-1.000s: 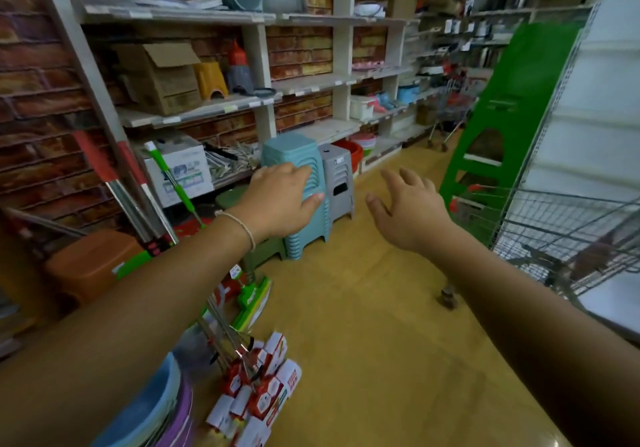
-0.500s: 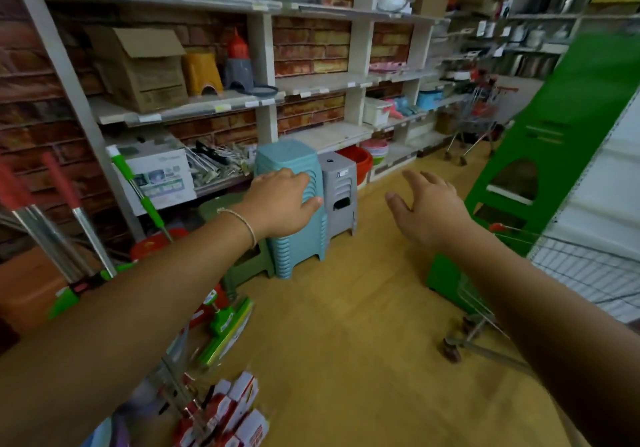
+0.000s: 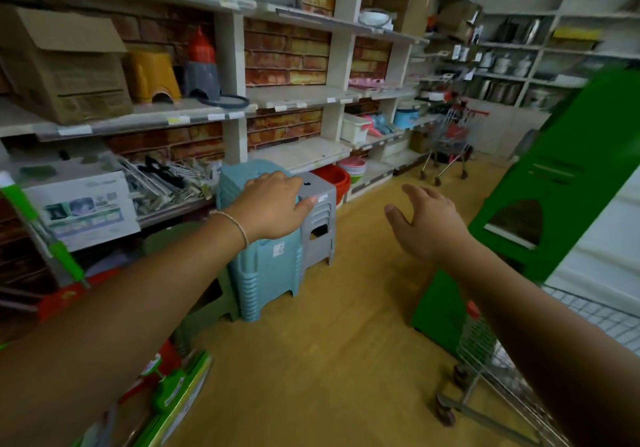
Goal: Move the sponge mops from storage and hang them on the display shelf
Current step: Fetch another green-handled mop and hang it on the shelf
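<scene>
Setting: shop aisle with a tan floor (image 3: 311,360), brick-backed shelving (image 3: 294,96) along 9 to 12 o'clock, a green step stool (image 3: 568,183) at 3 o'clock.
Left hand: left hand (image 3: 273,206) reaches forward over a stack of teal stools (image 3: 266,266), fingers loosely curled, holding nothing; whether it touches the stack I cannot tell.
Right hand: right hand (image 3: 429,221) hangs in mid-air at 1 o'clock, fingers spread and relaxed, holding nothing.
Sponge mops: one green mop head (image 3: 180,394) lies low at 7 o'clock by the floor; a green-sleeved mop handle (image 3: 41,235) leans at 9 o'clock.
Axis: the handle runs from upper left down to lower right, top tipped toward 11 o'clock; the head's long side runs from 7 toward 1 o'clock.
Progress: judged early or between trips, since neither hand carries a mop; none is seen hung.
Left to do: pick a mop up, carry it, hang it.
Trolley: wire cart (image 3: 485,377) at 5 o'clock.
</scene>
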Motion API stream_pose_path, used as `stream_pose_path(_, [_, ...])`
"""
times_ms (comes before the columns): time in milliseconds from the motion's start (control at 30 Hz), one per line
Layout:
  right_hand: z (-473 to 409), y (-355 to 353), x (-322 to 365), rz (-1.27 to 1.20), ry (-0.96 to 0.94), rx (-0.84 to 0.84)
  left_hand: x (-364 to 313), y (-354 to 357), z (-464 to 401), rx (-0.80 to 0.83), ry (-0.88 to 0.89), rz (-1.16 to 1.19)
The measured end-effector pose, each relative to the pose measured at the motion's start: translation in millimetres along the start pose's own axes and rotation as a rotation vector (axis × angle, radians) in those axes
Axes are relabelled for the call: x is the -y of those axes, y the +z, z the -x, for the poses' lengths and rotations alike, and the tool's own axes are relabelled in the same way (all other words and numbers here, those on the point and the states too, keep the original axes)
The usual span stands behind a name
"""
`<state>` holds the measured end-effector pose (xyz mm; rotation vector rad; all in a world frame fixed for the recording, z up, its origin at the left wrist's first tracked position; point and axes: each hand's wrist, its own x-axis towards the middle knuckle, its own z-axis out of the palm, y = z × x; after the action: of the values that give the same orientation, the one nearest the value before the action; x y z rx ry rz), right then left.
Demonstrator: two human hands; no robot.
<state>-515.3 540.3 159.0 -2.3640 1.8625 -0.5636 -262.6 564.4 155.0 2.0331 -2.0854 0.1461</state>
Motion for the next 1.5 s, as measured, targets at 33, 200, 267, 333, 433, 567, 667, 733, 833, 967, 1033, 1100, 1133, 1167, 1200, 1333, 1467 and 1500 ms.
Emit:
stream_pose_path(33, [-19,3,5,0.001,0.002,-0.005,9,1,-18,0.000,0.003,0.002])
stream_pose_path(200, [-106,24,38,-0.009,-0.014,-0.038,62,6,-86,0.001,0.014,-0.062])
stream_pose_path(267, [-135,38,53,-0.027,-0.035,-0.045,84,12,-101,0.012,-0.002,-0.085])
stream_pose_path(333, [-159,55,69,-0.045,-0.076,-0.043,107,19,-108,0.038,-0.029,-0.087])
stream_pose_path(433, [-193,83,100,-0.054,-0.164,-0.030,147,28,-108,0.072,-0.079,-0.077])
stream_pose_path(567, [-234,122,151,-0.121,-0.314,-0.004,211,31,-95,0.079,-0.208,-0.090])
stream_pose_path(667, [-257,151,197,-0.173,-0.400,0.071,260,31,-80,0.089,-0.342,-0.115])
stream_pose_path(733, [-270,170,229,-0.212,-0.467,0.129,291,30,-69,0.099,-0.440,-0.142])
stream_pose_path(833, [-291,198,274,-0.256,-0.580,0.193,329,29,-54,0.103,-0.583,-0.192])
stream_pose_path(967, [-324,227,333,-0.306,-0.724,0.277,371,26,-44,0.085,-0.768,-0.225])
stream_pose_path(1033, [-344,240,360,-0.339,-0.823,0.283,387,23,-43,0.078,-0.851,-0.249])
stream_pose_path(1100, [-362,252,383,-0.345,-0.884,0.317,398,22,-45,0.089,-0.932,-0.238])
stream_pose_path(1133, [-369,257,393,-0.338,-0.904,0.339,402,22,-46,0.083,-0.971,-0.226])
stream_pose_path(1167, [-376,262,402,-0.340,-0.927,0.354,406,23,-47,0.070,-1.008,-0.218])
stream_pose_path(1200, [-382,268,411,-0.353,-0.954,0.361,410,24,-48,0.057,-1.043,-0.211])
stream_pose_path(1333, [-396,293,440,-0.420,-1.059,0.425,416,35,-48,0.052,-1.170,-0.187])
stream_pose_path(1467, [-394,316,459,-0.401,-1.135,0.481,419,46,-46,0.060,-1.229,-0.212])
stream_pose_path(1500, [-393,321,464,-0.400,-1.161,0.485,423,47,-46,0.065,-1.233,-0.225])
